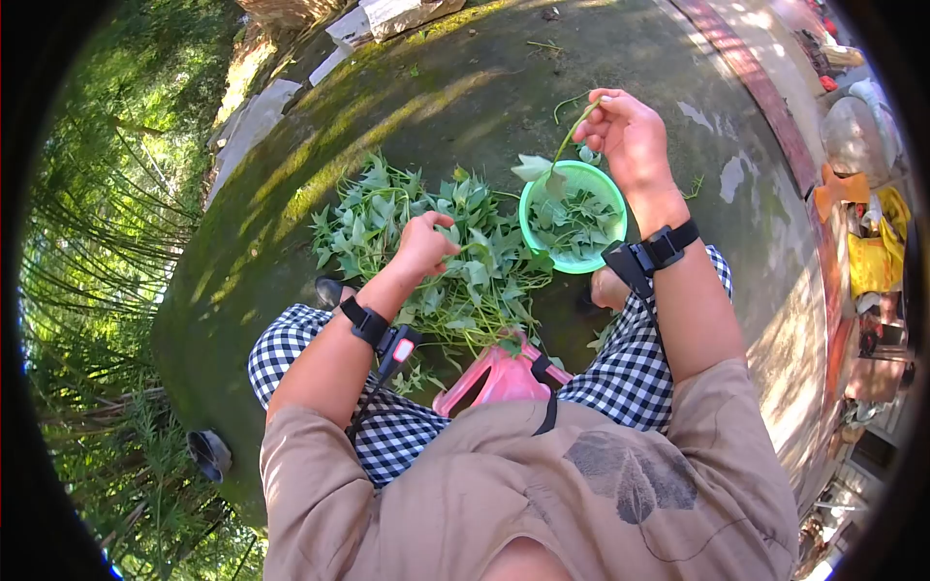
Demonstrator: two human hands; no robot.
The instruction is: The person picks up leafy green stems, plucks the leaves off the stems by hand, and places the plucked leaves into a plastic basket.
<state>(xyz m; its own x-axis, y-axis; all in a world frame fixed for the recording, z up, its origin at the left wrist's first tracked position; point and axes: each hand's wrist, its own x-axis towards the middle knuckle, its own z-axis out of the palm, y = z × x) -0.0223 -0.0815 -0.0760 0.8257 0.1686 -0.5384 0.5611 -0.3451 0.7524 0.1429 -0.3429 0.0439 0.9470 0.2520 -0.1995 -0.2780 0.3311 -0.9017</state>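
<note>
A large pile of leafy green stems, which look like sweet potato vines, lies on the ground in front of me. My left hand is over the pile, its fingers curled together among the leaves; what they grip is hard to make out. To the right stands a round light-green plastic basket with loose green leaves inside. Raised above its far rim, my right hand pinches a single leafy stem between thumb and fingers. That stem hangs down to the left, its leaves over the basket's edge.
A pink plastic object sits between my knees, close to the pile. Mossy concrete ground surrounds me. Greenery lines the left, where a dark pot-like container stands. A yellow bag and clutter lie at far right.
</note>
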